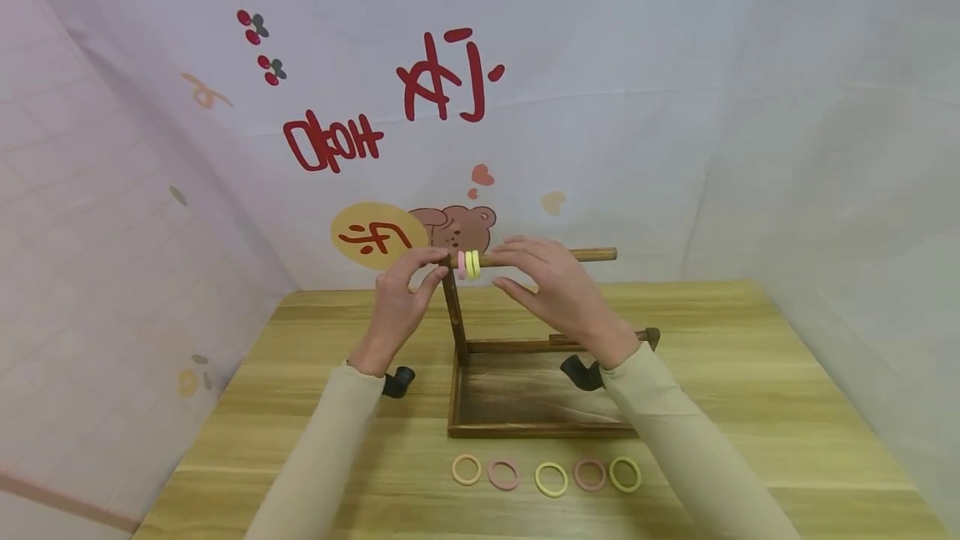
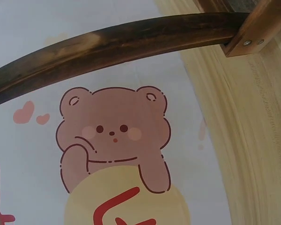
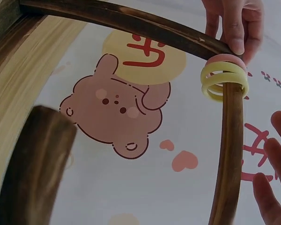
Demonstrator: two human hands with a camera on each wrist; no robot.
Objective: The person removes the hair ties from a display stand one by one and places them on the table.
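A wooden stand (image 1: 453,307) has an upright post and a horizontal bar (image 1: 596,255) at its top. One pink ring (image 1: 461,265) and two yellow rings (image 1: 472,264) hang on the bar close to the post. My left hand (image 1: 397,302) pinches the top corner of the stand between thumb and fingers; the right wrist view shows this left hand (image 3: 236,23) behind the rings. Beside the rings, my right hand (image 1: 551,286) is at the bar with its fingers extended and holds nothing. In the right wrist view its fingers (image 3: 276,154) are apart from the bar.
On the table (image 1: 300,440), several loose pink, yellow and orange rings (image 1: 551,480) lie in a row before the stand's tray-like base (image 1: 517,430). A shorter wooden arm (image 3: 35,164) rises at the base's right. A printed cloth (image 1: 600,148) hangs behind.
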